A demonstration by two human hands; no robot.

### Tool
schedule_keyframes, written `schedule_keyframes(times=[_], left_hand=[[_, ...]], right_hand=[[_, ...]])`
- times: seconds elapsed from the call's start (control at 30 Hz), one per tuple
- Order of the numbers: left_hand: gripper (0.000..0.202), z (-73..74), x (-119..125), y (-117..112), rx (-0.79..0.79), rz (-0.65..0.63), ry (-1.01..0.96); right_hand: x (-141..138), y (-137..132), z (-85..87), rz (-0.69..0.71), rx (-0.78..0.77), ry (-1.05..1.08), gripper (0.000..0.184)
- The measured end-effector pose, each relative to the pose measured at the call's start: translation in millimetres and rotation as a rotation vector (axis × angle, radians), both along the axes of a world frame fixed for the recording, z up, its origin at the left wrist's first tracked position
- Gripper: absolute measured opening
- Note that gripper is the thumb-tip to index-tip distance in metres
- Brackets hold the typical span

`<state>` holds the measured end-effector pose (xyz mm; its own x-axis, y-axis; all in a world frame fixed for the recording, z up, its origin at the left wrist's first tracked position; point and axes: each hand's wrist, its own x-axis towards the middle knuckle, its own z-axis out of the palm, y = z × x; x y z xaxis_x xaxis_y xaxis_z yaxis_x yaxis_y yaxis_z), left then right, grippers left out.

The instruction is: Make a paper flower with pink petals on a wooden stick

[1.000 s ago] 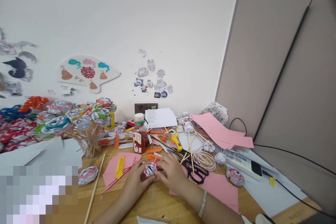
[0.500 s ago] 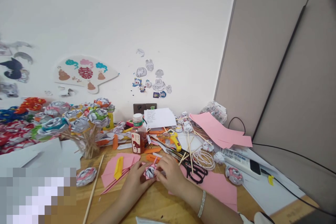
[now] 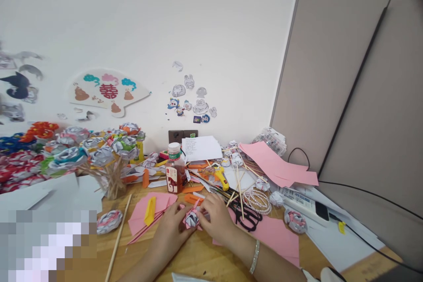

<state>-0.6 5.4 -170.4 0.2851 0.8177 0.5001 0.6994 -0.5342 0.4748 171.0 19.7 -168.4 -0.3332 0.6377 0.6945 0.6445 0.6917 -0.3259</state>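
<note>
Between my two hands is a small folded paper flower (image 3: 191, 218), white and dark at its centre with pink paper around it. My left hand (image 3: 172, 225) grips it from the left, the thumb along its lower edge. From the right, my right hand (image 3: 216, 216) pinches the pink paper at its upper right side; the fingertips are partly hidden. Left of my left hand lie pink paper sheets (image 3: 137, 216) with a folded yellow strip (image 3: 150, 210) on top. Another pink sheet (image 3: 277, 238) lies under my right forearm, with black-handled scissors (image 3: 251, 220) at its edge.
A bottle of reddish drink (image 3: 174, 174) stands behind my hands. Beyond are a yellow glue gun (image 3: 222, 178), wooden sticks (image 3: 238, 189) and a bead string (image 3: 256, 202). Finished paper flowers (image 3: 102, 154) fill a jar at left. A power strip (image 3: 306, 209) lies right, a long stick (image 3: 118, 238) left.
My right hand has shifted slightly, and more pink paper shows around the flower's centre. The flower remains between both hands; the view has moved a little.
</note>
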Motion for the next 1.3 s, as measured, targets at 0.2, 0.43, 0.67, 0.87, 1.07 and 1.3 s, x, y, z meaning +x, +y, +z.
schedule_keyframes(times=[0.2,0.43,0.67,0.87,1.07,1.3], left_hand=[[0.031,1.0,-2.1,0.5,0.144,0.079,0.078],[0.031,1.8,-2.7,0.1,0.203,0.088,0.120],[0.031,1.1,-2.7,-0.1,0.196,0.100,0.158],[0.031,-1.1,-4.1,1.1,0.200,0.086,0.157],[0.031,-1.6,-4.9,1.7,0.241,0.060,0.171],[0.033,-4.2,-6.5,3.3,0.272,0.054,0.183]], right_hand=[[-1.3,0.8,-3.6,-0.008,0.013,-0.027,0.019],[-3.3,0.2,-2.6,-0.008,-0.039,-0.043,0.023],[-3.3,-2.7,0.7,0.027,-0.052,-0.076,0.018],[-2.9,-2.3,-0.7,0.015,-0.061,-0.135,0.017],[-2.0,-1.2,-3.6,0.023,-0.027,-0.188,0.016],[-1.5,-1.8,-2.0,-0.015,-0.037,-0.199,0.016]])
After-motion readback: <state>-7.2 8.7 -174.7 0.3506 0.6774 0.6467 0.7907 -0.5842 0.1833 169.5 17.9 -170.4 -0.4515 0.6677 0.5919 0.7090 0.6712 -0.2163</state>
